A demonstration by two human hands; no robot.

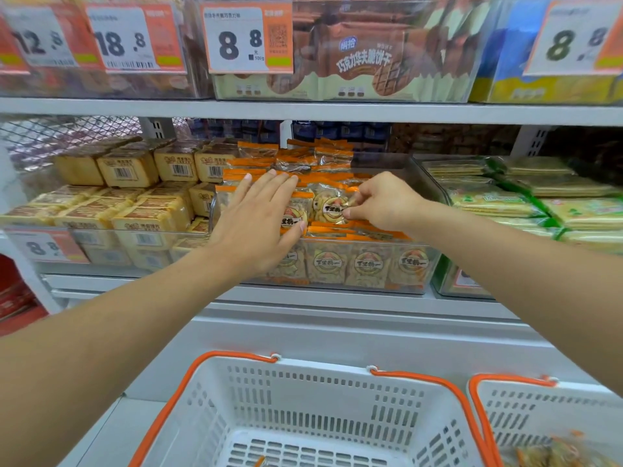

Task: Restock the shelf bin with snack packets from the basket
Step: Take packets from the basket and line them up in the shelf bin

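Basket: white plastic basket with orange handles sits lowest in view, just below the shelf; its slotted floor shows almost bare.
Second basket: another white basket stands just beside it on the right, with a few orange-edged packets in its corner.
Left hand: left hand is released, fingers straight and spread, palm laid flat on the snack packets at the left of the bin.
Right hand: right hand is grasping, fingers curled, thumb and fingertips pinching the edge of one packet that lies on top of the pile.
Bin: clear shelf bin sits on the middle shelf, heaped with orange-topped packets; a row stands upright behind its front wall.
Left neighbours: yellow wrapped cakes are stacked in the bin beside it.
Right neighbours: green-edged cracker packs lie in flat stacks.
Upper shelf: brown biscuit packs fill a clear bin behind a price tag reading 8.8.
Room: shop aisle with white metal shelving.
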